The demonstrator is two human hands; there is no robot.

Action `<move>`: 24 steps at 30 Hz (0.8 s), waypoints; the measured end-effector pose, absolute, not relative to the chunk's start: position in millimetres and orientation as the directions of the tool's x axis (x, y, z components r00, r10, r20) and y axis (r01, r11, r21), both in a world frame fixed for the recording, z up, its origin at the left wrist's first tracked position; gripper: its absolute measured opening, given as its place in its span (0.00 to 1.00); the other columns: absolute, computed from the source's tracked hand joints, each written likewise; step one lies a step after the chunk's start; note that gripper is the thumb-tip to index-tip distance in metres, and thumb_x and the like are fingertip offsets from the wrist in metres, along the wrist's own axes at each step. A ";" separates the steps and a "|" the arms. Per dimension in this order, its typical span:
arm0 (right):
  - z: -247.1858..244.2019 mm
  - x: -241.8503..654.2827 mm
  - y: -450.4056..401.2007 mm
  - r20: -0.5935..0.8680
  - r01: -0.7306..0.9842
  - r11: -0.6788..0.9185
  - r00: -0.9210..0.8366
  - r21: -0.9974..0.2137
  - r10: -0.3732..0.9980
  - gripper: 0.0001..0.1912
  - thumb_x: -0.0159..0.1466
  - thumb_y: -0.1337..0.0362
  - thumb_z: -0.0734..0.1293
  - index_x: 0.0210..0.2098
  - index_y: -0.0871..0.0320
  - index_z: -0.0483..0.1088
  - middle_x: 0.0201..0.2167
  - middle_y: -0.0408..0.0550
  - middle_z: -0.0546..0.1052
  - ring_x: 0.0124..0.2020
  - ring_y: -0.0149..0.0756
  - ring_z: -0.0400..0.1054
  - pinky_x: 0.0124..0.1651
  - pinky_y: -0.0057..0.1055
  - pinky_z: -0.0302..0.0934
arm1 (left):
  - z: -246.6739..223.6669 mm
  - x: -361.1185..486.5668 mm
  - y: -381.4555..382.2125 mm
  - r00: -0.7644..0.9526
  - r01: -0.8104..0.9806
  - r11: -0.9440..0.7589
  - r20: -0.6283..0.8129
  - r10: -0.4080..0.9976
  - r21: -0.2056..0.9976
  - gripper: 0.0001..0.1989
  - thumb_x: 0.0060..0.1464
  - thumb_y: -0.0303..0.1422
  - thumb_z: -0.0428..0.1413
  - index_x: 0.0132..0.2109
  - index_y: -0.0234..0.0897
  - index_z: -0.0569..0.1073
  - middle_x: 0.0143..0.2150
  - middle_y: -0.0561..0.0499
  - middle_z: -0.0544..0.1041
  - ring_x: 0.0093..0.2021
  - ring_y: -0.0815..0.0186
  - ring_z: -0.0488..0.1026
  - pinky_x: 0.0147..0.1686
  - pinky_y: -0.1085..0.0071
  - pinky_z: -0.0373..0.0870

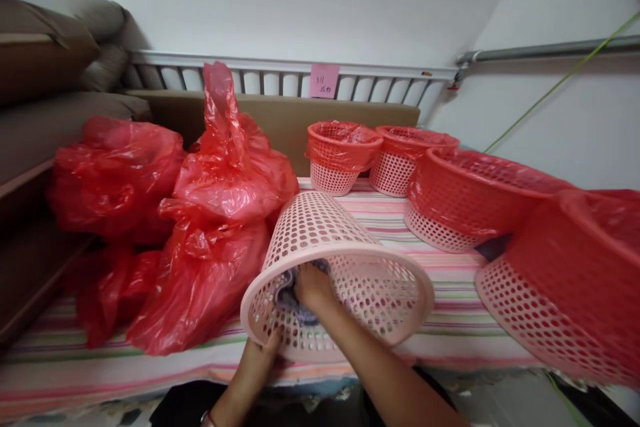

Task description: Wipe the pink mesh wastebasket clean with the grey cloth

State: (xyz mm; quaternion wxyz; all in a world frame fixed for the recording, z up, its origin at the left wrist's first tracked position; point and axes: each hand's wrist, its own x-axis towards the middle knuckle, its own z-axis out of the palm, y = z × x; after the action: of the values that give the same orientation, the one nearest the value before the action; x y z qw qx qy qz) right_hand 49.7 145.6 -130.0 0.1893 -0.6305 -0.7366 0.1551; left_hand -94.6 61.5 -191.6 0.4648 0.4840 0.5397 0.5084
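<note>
And here's the pink basket [325, 223], tipped on its side with its wide mouth towards the person, no liner on it. Down at the near left of its rim, the left hand [270, 341] has a hold, thumb curled over the edge, the other fingers mostly hidden. Inside its mouth, the right hand [315, 287] is bunched around a bluish cloth [289, 299], pressing it near the left inner wall; its fingertips are buried, so how tightly they pinch can't be told. Now look right of the pink basket: four baskets stand upright with red liners turned down over their rims, one small [334, 177] just beyond it, another [393, 173] beside that, a third [443, 230] nearer, and a big one [545, 320] closest on the far right, with more red behind it. So those four look done as far as lining goes, while the pink basket is the odd one out, bare and in hand; how much of its inside the cloth has covered can't be told. Left of it, puffed red plastic bags [230, 180] heap up on the striped cover [450, 280], contents unclear, and behind it a pink note [324, 81] hangs on the white rail [280, 67].
</note>
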 end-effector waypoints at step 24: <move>-128.5 42.6 142.6 0.060 0.925 0.170 -0.159 -0.341 0.985 0.19 0.61 0.69 0.55 0.51 0.61 0.64 0.47 0.58 0.71 0.49 0.43 0.65 0.52 0.40 0.56 | -176.6 -110.4 59.6 -0.091 -0.048 -0.061 0.057 0.994 0.997 0.27 0.48 0.44 0.57 0.54 0.38 0.70 0.61 0.45 0.66 0.63 0.53 0.57 0.64 0.54 0.48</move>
State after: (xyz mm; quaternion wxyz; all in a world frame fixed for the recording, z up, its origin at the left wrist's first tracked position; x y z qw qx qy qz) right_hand 42.6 142.6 -128.5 0.1349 -0.6342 -0.7529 0.1128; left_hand -110.4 59.6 -176.6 0.4747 0.4789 0.4940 0.5488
